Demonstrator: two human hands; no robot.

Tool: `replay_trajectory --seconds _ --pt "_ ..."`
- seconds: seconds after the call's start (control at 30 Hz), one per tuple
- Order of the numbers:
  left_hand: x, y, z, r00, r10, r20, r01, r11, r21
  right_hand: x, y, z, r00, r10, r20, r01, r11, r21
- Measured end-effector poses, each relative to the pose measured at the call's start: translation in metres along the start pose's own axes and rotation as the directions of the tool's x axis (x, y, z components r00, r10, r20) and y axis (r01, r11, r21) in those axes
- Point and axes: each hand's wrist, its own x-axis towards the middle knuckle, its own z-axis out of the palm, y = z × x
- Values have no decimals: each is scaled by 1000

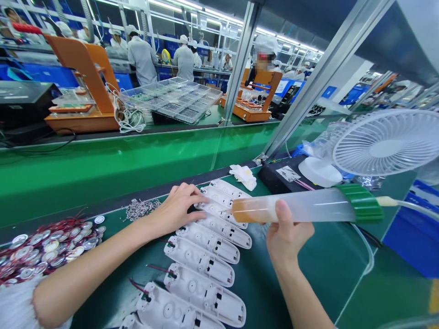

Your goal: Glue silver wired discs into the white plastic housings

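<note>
My right hand (286,235) is closed around a clear glue syringe (302,208) with amber glue at its tip and a green cap (361,203) fed by a tube. The tip points left at a row of several white plastic housings (206,256) laid on the dark green mat. My left hand (178,208) rests on the housings near the far end of the row, fingers stretched flat and pressing one down. Thin red and black wires stick out of the nearer housings.
A pile of round metal discs with red wires (48,249) lies at the left, small metal parts (140,208) behind my left hand. A white fan (380,141) stands at the right. A white rag (244,176) lies beyond the row. Green conveyor (103,164) and other workers behind.
</note>
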Motion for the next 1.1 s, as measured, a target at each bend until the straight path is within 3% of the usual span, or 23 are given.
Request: replay_trajectory --seconds 0.13,0.27,1.1 --pt "-12 5 3 999 33 33 -33 999 1 -11 -2 -6 994 -106 10 106 980 -169" --pt "-14 8 7 1000 13 25 -13 1000 2 -16 -9 -5 982 -169 91 188 934 -304" --pt "-13 10 8 1000 1 31 -1 1000 -2 -16 -11 0 972 -143 187 195 935 -298"
